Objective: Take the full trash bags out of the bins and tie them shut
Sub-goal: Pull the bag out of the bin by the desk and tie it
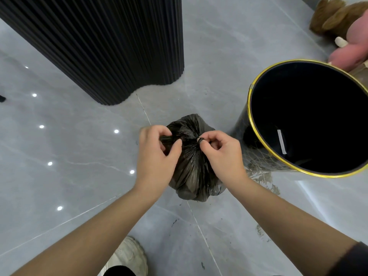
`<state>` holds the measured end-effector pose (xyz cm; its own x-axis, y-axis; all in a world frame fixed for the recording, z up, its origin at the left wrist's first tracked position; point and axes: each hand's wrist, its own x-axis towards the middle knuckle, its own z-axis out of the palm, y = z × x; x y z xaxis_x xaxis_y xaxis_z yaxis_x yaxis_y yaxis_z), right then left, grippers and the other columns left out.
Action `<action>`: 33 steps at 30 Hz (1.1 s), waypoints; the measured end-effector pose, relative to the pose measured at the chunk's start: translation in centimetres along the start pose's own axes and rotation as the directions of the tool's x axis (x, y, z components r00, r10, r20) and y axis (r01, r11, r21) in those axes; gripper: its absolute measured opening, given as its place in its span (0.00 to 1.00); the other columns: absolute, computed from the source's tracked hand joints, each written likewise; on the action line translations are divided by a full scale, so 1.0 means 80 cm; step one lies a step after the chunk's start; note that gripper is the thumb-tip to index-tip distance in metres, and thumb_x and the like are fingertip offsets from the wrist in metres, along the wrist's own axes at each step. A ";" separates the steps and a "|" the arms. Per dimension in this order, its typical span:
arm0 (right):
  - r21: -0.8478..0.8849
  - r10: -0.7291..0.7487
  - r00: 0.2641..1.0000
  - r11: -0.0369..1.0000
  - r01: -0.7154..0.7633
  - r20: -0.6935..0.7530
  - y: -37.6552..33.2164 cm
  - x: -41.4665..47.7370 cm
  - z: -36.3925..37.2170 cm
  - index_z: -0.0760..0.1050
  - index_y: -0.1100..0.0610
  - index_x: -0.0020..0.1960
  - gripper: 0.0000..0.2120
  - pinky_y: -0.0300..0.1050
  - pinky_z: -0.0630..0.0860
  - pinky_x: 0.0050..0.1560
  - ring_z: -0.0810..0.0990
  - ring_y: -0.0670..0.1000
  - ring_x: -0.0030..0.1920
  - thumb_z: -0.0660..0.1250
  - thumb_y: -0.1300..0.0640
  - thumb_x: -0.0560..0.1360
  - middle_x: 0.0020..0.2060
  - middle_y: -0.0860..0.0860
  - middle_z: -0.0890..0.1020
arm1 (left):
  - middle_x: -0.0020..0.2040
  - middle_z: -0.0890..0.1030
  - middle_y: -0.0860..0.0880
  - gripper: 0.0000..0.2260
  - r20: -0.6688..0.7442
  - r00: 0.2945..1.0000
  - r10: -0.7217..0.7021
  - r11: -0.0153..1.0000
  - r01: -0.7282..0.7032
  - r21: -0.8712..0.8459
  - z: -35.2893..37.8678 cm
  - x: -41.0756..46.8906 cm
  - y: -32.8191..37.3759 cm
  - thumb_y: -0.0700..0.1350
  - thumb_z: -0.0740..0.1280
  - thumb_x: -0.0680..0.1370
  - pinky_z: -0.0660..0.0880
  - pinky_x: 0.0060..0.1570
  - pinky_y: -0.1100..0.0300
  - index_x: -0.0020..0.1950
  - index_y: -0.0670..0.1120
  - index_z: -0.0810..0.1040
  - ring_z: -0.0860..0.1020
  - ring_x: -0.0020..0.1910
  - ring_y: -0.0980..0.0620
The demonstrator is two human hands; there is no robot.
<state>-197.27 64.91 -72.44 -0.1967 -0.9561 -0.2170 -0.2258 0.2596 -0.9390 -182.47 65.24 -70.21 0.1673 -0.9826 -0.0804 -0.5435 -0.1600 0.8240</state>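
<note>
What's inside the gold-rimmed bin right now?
The bin holds no bag; a white strip shows on its inner wall. Its bottom is too dark to see. The trash bag sits outside on the floor.

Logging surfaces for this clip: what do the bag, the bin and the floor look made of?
Trash bag: thin black plastic film, glossy, finely creased where it is gathered. Bin: rigid glossy black wall, maybe metal or hard plastic, with a shiny gold-coloured rim; no bag inside. Floor: polished grey tile with marble-like veins, mirroring ceiling lights, thin joints visible.

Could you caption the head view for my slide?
Both hands knot a black trash bag beside its bin.
</note>
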 end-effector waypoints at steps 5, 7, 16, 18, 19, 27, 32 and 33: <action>-0.055 -0.020 0.999 0.998 0.018 -0.037 -0.007 -0.006 0.006 0.78 0.45 0.38 0.12 0.37 0.75 0.44 0.76 0.45 0.40 0.70 0.62 0.71 0.40 0.45 0.79 | 0.40 0.76 0.56 0.01 0.142 0.981 0.133 0.987 -0.144 0.066 0.015 0.001 0.000 0.44 0.71 0.73 0.68 0.40 0.72 0.43 0.50 0.82 0.74 0.39 0.61; -0.066 -0.009 0.999 0.998 0.005 -0.053 -0.007 -0.007 0.005 0.77 0.44 0.37 0.12 0.35 0.74 0.45 0.76 0.44 0.41 0.70 0.62 0.71 0.42 0.45 0.79 | 0.39 0.77 0.57 0.02 0.152 0.980 0.126 0.989 -0.136 0.053 0.022 0.005 0.001 0.44 0.71 0.73 0.68 0.40 0.74 0.44 0.50 0.82 0.74 0.39 0.63; -0.054 0.084 0.991 0.995 -0.079 0.107 -0.007 -0.005 0.001 0.81 0.54 0.43 0.02 0.29 0.71 0.45 0.76 0.43 0.41 0.70 0.60 0.73 0.46 0.49 0.77 | 0.37 0.74 0.57 0.02 0.201 0.966 0.165 0.970 -0.196 0.145 0.021 0.018 -0.003 0.43 0.69 0.73 0.73 0.37 0.61 0.41 0.50 0.80 0.74 0.32 0.58; -0.022 0.167 0.967 0.986 -0.166 0.193 -0.009 -0.002 -0.004 0.81 0.55 0.44 0.02 0.35 0.73 0.51 0.77 0.44 0.46 0.69 0.58 0.74 0.49 0.50 0.77 | 0.37 0.73 0.58 0.03 0.228 0.951 0.210 0.957 -0.248 0.153 0.017 0.022 -0.006 0.43 0.68 0.73 0.72 0.37 0.61 0.41 0.50 0.80 0.73 0.32 0.59; 0.009 0.206 0.950 0.977 -0.214 0.235 -0.010 -0.001 -0.007 0.81 0.57 0.45 0.03 0.40 0.74 0.54 0.78 0.46 0.49 0.69 0.58 0.74 0.51 0.52 0.77 | 0.37 0.73 0.58 0.03 0.244 0.942 0.228 0.951 -0.270 0.152 0.016 0.023 -0.006 0.43 0.68 0.73 0.72 0.37 0.61 0.41 0.50 0.80 0.73 0.32 0.59; 0.354 0.379 0.846 0.785 -0.509 0.376 -0.014 -0.001 -0.010 0.80 0.61 0.50 0.08 0.40 0.77 0.46 0.81 0.48 0.45 0.64 0.60 0.78 0.40 0.52 0.83 | 0.42 0.74 0.56 0.01 0.253 0.895 0.368 0.863 -0.430 0.264 0.011 0.021 -0.005 0.43 0.69 0.74 0.74 0.35 0.58 0.44 0.48 0.77 0.72 0.33 0.57; 0.337 0.365 0.870 0.815 -0.471 0.331 -0.013 0.000 -0.007 0.81 0.57 0.47 0.07 0.38 0.77 0.44 0.82 0.44 0.43 0.64 0.58 0.78 0.38 0.49 0.84 | 0.40 0.76 0.56 0.01 0.217 0.928 0.302 0.902 -0.352 0.249 0.014 0.015 -0.006 0.44 0.69 0.74 0.72 0.37 0.62 0.44 0.48 0.81 0.71 0.32 0.59; 0.333 0.357 0.879 0.826 -0.456 0.318 -0.013 -0.001 -0.006 0.81 0.57 0.47 0.07 0.38 0.77 0.44 0.82 0.44 0.43 0.64 0.57 0.78 0.40 0.49 0.84 | 0.40 0.76 0.57 0.01 0.198 0.952 0.235 0.940 -0.274 0.201 0.016 0.015 -0.004 0.44 0.70 0.74 0.70 0.39 0.66 0.44 0.48 0.81 0.72 0.33 0.61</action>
<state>-197.46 64.77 -71.30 0.0497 -0.7905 -0.6104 0.2210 0.6048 -0.7651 -183.15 64.02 -71.32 -0.1313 -0.9913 0.0066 -0.7224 0.1003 0.6842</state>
